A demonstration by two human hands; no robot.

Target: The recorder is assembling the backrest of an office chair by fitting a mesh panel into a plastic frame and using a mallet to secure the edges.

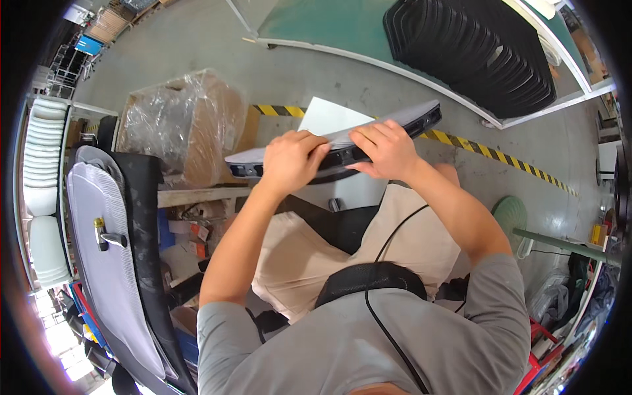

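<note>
Hands hold a long, thin grey and black panel (421, 118) up over the person's lap, near the middle of the view. The panel runs from about 9 o'clock up to 2 o'clock, with its right end higher. The left hand (289, 161) is clenched on the panel's left half, fingers curled over the top edge. The right hand (387, 150) sits just beside it at 3 o'clock, fingers folded over the same edge, thumb below, grasping the panel too. A white sheet (329, 117) lies flat on the panel behind the hands. Under the panel are the person's tan trousers (296, 257). A black cord (388, 243) runs down across the lap to the grey shirt (342, 349). At 10 o'clock from the hands is a brown box wrapped in clear plastic (181, 122). At 8 o'clock stands a grey chair back with a black edge (112, 263). At 1 o'clock, a stack of black trays (474, 49) lies on a green bench (316, 23). Yellow and black tape (500, 157) crosses the grey floor (197, 39).
</note>
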